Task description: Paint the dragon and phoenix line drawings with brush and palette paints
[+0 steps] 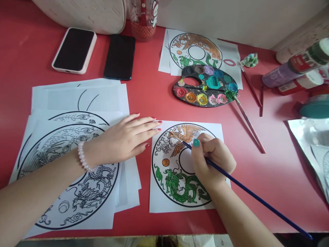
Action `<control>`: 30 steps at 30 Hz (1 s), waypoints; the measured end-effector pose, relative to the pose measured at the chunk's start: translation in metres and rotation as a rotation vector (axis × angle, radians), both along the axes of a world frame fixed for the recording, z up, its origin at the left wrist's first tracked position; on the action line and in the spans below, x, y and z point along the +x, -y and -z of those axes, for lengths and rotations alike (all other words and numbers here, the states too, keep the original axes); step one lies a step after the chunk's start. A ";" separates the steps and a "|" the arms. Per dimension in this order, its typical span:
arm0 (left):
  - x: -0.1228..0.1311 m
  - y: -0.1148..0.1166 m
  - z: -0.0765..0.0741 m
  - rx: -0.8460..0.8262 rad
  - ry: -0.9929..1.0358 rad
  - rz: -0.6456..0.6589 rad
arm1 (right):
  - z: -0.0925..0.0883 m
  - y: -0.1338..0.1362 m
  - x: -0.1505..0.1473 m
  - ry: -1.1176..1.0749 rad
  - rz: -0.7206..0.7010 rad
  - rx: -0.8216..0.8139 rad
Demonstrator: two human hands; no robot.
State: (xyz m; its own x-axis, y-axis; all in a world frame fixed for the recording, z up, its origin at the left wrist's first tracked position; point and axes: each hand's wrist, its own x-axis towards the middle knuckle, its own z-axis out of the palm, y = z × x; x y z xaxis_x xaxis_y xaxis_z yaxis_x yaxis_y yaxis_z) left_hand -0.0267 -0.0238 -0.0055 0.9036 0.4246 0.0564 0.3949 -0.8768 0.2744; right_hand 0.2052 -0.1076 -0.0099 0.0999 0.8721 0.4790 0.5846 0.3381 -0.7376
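My right hand [214, 157] pinches a long blue paintbrush [246, 191] near its bristles. The brush tip touches the head of an orange-brown phoenix on a printed sheet [159, 199]. That sheet shows a ring design with a green dragon below and an orange ball at the left. My left hand [128, 137] lies flat with fingers stretched, its fingertips at the sheet's upper left edge and its palm over a stack of uncoloured printed sheets [102, 216]. A pearl bracelet [83, 157] circles the left wrist.
A black paint palette [177, 82] with several colours lies behind the sheet, a red-handled brush [250, 127] resting on it. Another painted sheet [164, 58], two phones [74, 49] [120, 56] and a cup [144, 31] stand farther back. Paint bottles [282, 73] crowd the right.
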 end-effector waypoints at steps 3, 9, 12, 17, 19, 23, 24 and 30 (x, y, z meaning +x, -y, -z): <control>0.000 0.000 -0.001 -0.011 0.000 -0.002 | 0.001 0.000 0.000 0.002 0.007 -0.002; 0.000 0.000 0.000 -0.006 -0.001 -0.001 | 0.000 0.000 0.000 -0.002 0.014 -0.004; 0.000 0.000 0.000 0.007 0.001 0.005 | 0.001 0.000 0.000 0.008 0.022 -0.002; 0.000 -0.001 0.000 0.012 -0.002 0.009 | 0.001 0.000 -0.001 -0.021 0.023 0.008; 0.000 -0.001 0.000 0.018 0.001 0.010 | 0.001 0.000 -0.001 -0.014 0.012 0.015; 0.000 -0.001 0.000 0.028 -0.002 0.012 | 0.001 0.000 -0.001 -0.040 0.025 0.006; 0.000 -0.001 0.000 0.027 -0.003 0.012 | 0.001 0.000 -0.001 -0.040 0.025 0.004; 0.000 -0.001 0.000 0.023 -0.004 0.004 | 0.001 0.000 -0.001 -0.039 0.046 -0.003</control>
